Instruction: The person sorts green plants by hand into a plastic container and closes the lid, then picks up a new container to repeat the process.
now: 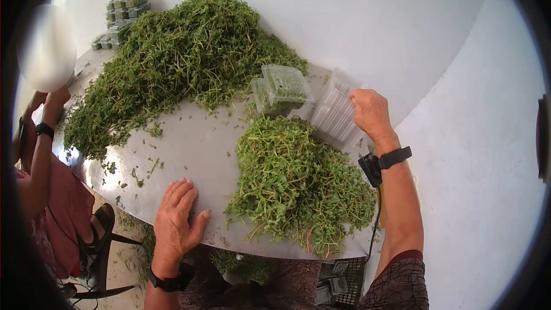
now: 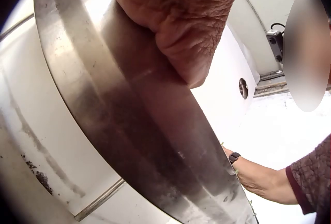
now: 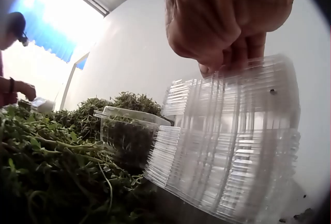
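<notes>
My right hand point(image 1: 370, 113) pinches the outer edge of a nested stack of clear plastic clamshell boxes point(image 1: 336, 110) at the right of the metal table. In the right wrist view, curled fingers point(image 3: 240, 53) are at the top of the stack, part of them hidden behind the plastic. My left hand point(image 1: 175, 218) rests on the table point(image 1: 201, 166) near its front edge, fingers extended and holding nothing. Between the hands lies a heap of leafy green stems point(image 1: 293, 178). Just behind it stand clear boxes point(image 1: 281, 86) with greens in them.
A larger mound of greens point(image 1: 189, 46) covers the back left of the table. Filled boxes point(image 1: 123, 14) are stacked beyond it. Another person point(image 1: 43, 138) sits at the left. A black crate point(image 1: 344, 281) with clear boxes is below the front edge.
</notes>
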